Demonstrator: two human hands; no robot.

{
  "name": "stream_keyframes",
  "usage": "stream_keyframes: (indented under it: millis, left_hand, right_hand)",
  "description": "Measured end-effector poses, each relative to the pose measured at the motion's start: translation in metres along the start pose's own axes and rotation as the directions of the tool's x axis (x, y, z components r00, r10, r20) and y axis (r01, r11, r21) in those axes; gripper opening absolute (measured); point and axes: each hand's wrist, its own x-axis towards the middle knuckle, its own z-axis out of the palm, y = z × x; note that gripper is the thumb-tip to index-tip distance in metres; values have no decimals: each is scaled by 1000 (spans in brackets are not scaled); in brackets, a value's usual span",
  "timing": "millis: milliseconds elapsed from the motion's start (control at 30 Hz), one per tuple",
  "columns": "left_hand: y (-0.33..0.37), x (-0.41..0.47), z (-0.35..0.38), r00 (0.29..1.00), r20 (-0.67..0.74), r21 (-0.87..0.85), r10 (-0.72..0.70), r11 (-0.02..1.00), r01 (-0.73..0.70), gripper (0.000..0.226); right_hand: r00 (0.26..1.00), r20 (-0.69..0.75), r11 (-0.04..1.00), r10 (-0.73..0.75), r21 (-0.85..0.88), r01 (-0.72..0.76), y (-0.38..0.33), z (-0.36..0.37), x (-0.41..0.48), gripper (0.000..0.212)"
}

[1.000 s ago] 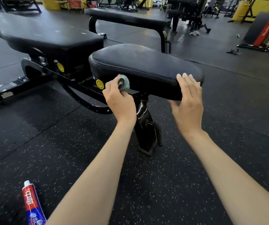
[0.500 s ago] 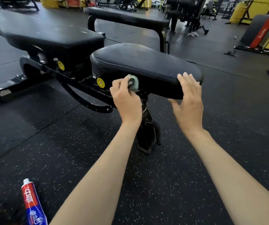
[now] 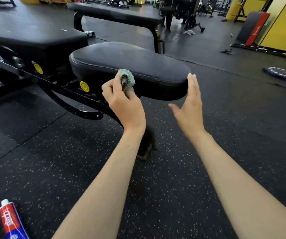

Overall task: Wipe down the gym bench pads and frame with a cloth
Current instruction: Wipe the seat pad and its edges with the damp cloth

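A black gym bench stands in front of me, its rounded seat pad (image 3: 130,64) nearest and the long back pad (image 3: 32,35) to the left. The black frame (image 3: 76,107) runs below with yellow round caps (image 3: 84,86). My left hand (image 3: 123,104) grips a wadded green cloth (image 3: 126,80), dirty and dark in the middle, pressed against the near side edge of the seat pad. Beside the pad's right end my right hand (image 3: 189,109) is held with fingers straight and thumb spread, fingertips at the pad's edge; whether they touch it is unclear.
A red, white and blue tube (image 3: 12,221) lies on the speckled rubber floor at the lower left. A second black bench (image 3: 118,16) stands behind. A blue weight plate (image 3: 282,74) lies on the floor at right, with yellow wall panels and mats (image 3: 257,30) beyond.
My left hand has slid the cloth rightward along the seat pad's side edge. My right hand has lifted off the pad's end and turned edge-on, thumb spread.
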Motion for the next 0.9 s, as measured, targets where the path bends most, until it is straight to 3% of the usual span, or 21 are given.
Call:
stream_keyframes:
  millis: [133,267,400,500,567,700,833,900]
  left_hand:
    - [14,-31,26,993,82,34,84,996,-87,47]
    - [16,-43,34,976,120,14,184,982,-187,48]
    - [10,-67,24,835,371,-49,407,906,-420,39]
    - [5,-66,20,893,305,-33,333,940,-339,37]
    - [1,-54,17,906,246,-27,344,937,-349,39]
    - [-6,-34,14,917,212,-40,337,941,-337,46]
    - [-16,-13,11,979,119,-62,162,986,-156,46]
    - [-21,-3,7,981,109,-55,161,986,-156,42]
  right_hand:
    - [993,-21,964,118,242,-110,1,-13,4,91]
    - [989,3,944,146,297,-140,0,-19,6,88]
    - [976,-53,888,212,427,-170,-7,-15,5,75]
    - [966,-102,892,238,416,-176,-12,-7,0,85]
    - [960,-175,924,218,354,-145,-14,-3,-2,83]
    - [949,-315,991,-5,124,47,-25,11,1,70]
    - [905,-229,928,-358,-192,318,-42,35,6,50]
    - [888,-171,880,-427,-305,364,-50,50,6,48]
